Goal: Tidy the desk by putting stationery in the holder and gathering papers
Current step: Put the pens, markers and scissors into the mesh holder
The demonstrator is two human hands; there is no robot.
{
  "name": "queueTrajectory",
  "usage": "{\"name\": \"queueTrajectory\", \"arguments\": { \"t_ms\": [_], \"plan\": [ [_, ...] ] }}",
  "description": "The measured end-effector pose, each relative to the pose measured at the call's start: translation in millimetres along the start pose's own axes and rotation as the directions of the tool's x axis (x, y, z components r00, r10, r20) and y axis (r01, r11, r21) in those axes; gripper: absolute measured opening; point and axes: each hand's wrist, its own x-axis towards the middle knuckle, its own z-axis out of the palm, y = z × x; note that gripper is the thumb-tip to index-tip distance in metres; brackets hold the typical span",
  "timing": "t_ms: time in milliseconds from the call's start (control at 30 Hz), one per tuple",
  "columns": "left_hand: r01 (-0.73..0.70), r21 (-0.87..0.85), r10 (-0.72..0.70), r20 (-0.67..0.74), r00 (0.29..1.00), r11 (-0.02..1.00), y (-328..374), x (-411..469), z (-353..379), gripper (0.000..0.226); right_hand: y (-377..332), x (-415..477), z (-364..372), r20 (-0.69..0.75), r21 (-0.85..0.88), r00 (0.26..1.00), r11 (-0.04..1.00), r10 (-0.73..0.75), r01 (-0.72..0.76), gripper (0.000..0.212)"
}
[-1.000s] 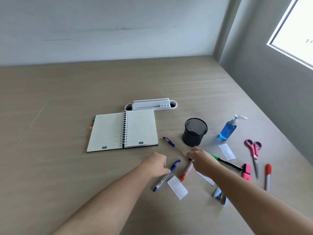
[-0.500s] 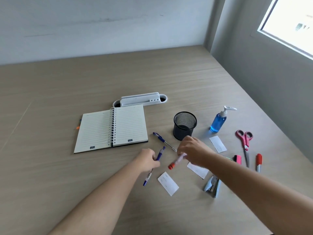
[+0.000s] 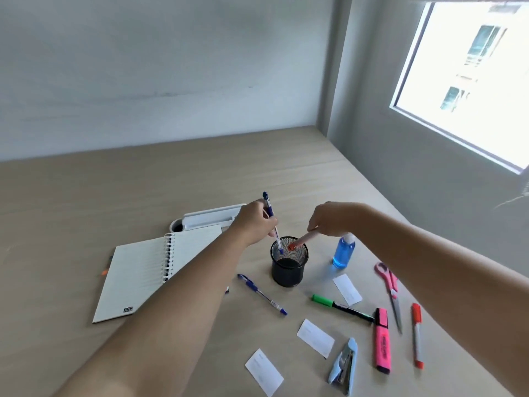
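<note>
A black mesh holder (image 3: 288, 273) stands mid-desk. My left hand (image 3: 253, 224) grips a blue pen (image 3: 271, 217), held nearly upright with its tip just inside the holder's rim. My right hand (image 3: 333, 218) holds an orange-capped marker (image 3: 303, 241), slanted with its cap over the holder's mouth. On the desk lie another blue pen (image 3: 262, 294), a green marker (image 3: 340, 306), a pink highlighter (image 3: 382, 340), an orange marker (image 3: 417, 335), pink scissors (image 3: 390, 290), a blue stapler (image 3: 345, 366) and three white paper slips (image 3: 347, 289) (image 3: 315, 337) (image 3: 264, 371).
An open spiral notebook (image 3: 148, 270) lies left of the holder, partly under my left arm. A white desk organiser (image 3: 206, 219) sits behind it. A blue sanitiser bottle (image 3: 343, 252) stands right of the holder. Walls close the desk's back and right sides.
Both hands lifted their pens off the desk and carried them up and back to the mesh holder. The camera tilted upward.
</note>
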Motion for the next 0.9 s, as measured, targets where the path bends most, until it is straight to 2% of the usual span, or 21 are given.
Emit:
{"name": "queueTrajectory", "arguments": {
  "t_ms": [33, 100, 133, 200, 333, 433, 500, 567, 667, 733, 800, 900],
  "plan": [
    [0.015, 0.023, -0.015, 0.009, 1.0, 1.0, -2.1, 1.2, 7.0, 0.004, -2.5, 6.6, 1.3, 0.006, -0.015, 1.0, 1.0, 0.005, -0.005, 0.035],
    [0.043, 0.089, -0.047, 0.038, 0.998, 0.995, -10.2, 4.2, 21.2, 0.01, -4.8, 21.3, 5.6, -0.026, -0.012, 1.0, 1.0, -0.008, 0.007, 0.027],
    [0.054, 0.1, -0.06, 0.06, 0.996, 0.994, -15.7, 5.4, 27.7, 0.013, -5.9, 26.6, 8.3, -0.048, 0.025, 0.999, 1.0, -0.016, 0.018, 0.024],
    [0.083, 0.095, -0.094, 0.111, 0.989, 0.992, -22.8, 3.8, 37.7, 0.011, -9.9, 33.9, 16.1, -0.093, 0.158, 0.996, 0.987, -0.012, 0.027, 0.035],
    [0.112, 0.116, -0.125, 0.115, 0.985, 0.987, -29.4, 3.8, 48.1, 0.01, -12.2, 50.2, 43.6, -0.147, 0.36, 0.989, 0.932, 0.029, 0.026, 0.021],
    [0.105, 0.096, -0.11, 0.055, 0.992, 0.99, -29.9, 6.8, 46.7, 0.009, -10.1, 55.5, 54.3, -0.231, 0.449, 0.97, 0.893, 0.071, 0.042, 0.028],
    [0.097, 0.085, -0.097, -0.01, 0.995, 0.992, -29.8, 8.2, 43.4, 0.033, -7.5, 53.7, 56.0, -0.292, 0.465, 0.952, 0.884, 0.094, 0.056, 0.032],
    [0.072, 0.09, -0.064, -0.091, 0.994, 0.993, -26.9, 5.7, 39.4, 0.043, -5.0, 47.6, 56.5, -0.366, 0.453, 0.924, 0.888, 0.111, 0.072, 0.032],
    [0.005, 0.129, 0.021, -0.199, 0.98, 0.992, -19.8, -3.2, 32.5, 0.031, -0.8, 27.9, 56.3, -0.437, 0.448, 0.893, 0.887, 0.11, 0.11, 0.025],
    [-0.05, 0.169, 0.093, -0.257, 0.962, 0.984, -19.2, -13.8, 30.3, 0.016, 1.8, 11.2, 61.8, -0.426, 0.463, 0.897, 0.88, 0.118, 0.104, 0.021],
    [-0.034, 0.192, 0.091, -0.293, 0.952, 0.981, -30.4, -28.1, 36.7, 0.006, 3.5, -9.0, 77.7, -0.378, 0.494, 0.916, 0.866, 0.136, 0.075, 0.018],
    [0.175, 0.2, -0.125, -0.239, 0.963, 0.964, -60.3, -53.4, 56.7, 0.003, 6.3, -39.8, 119.9, -0.206, 0.534, 0.971, 0.845, 0.123, 0.006, 0.024]
  ]
}}
